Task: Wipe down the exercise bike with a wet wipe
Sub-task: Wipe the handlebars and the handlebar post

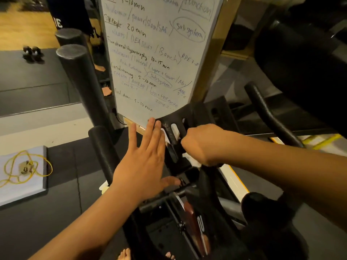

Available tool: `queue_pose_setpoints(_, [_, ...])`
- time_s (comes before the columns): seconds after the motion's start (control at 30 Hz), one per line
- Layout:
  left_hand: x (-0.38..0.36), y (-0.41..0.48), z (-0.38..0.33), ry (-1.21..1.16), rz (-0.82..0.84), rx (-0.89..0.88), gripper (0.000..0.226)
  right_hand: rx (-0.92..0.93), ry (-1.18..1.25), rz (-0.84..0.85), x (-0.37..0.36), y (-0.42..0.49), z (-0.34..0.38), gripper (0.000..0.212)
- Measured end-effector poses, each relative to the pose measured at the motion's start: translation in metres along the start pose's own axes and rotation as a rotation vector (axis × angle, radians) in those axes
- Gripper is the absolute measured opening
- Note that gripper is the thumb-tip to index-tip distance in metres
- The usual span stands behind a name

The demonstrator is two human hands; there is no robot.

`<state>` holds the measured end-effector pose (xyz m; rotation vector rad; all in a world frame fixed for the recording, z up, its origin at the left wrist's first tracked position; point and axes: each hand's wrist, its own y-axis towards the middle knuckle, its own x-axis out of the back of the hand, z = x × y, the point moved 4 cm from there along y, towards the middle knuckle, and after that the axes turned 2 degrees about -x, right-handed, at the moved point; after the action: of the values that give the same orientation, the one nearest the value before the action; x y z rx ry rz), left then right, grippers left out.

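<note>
The black exercise bike fills the lower middle, seen from above. Its slotted black console bracket rises at the front, between the handlebars. My right hand is curled against the bracket's right side and grips a white wet wipe, of which only a bit shows under the fist. My left hand lies flat with straight fingers against the bracket's left side, the thumb touching the frame below. A curved black handlebar runs off to the right.
A whiteboard with handwritten notes stands right behind the bike. Two black foam rollers stand at its left. A yellow cord lies on a grey board at the left floor. Small dumbbells sit far left. My bare toes show below.
</note>
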<state>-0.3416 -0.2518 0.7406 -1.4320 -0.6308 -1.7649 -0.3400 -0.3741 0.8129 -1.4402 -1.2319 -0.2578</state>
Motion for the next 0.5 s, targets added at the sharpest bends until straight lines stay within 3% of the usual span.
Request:
queue_pose_setpoints(0.07, [0.001, -0.001, 0.0, -0.011, -0.004, 0.0, 0.119, 0.059, 0.152, 0.05, 0.015, 0.009, -0.003, 0.023])
queue_pose_setpoints(0.17, [0.002, -0.001, 0.0, -0.036, -0.001, 0.0, 0.119, -0.078, 0.304, -0.436, 0.047, 0.021, -0.049, 0.02])
queue_pose_setpoints(0.23, [0.002, -0.001, 0.0, -0.051, 0.012, -0.002, 0.119, -0.202, 0.253, -0.623, 0.038, 0.019, -0.081, 0.029])
queue_pose_setpoints(0.37, [0.001, 0.0, 0.001, -0.049, 0.001, 0.007, 0.119, -0.112, 0.561, -0.504, -0.019, -0.003, -0.098, 0.036])
queue_pose_setpoints(0.5, [0.007, 0.003, -0.006, -0.141, 0.032, 0.033, 0.122, -0.063, 0.496, -0.196, -0.045, -0.013, -0.103, 0.027])
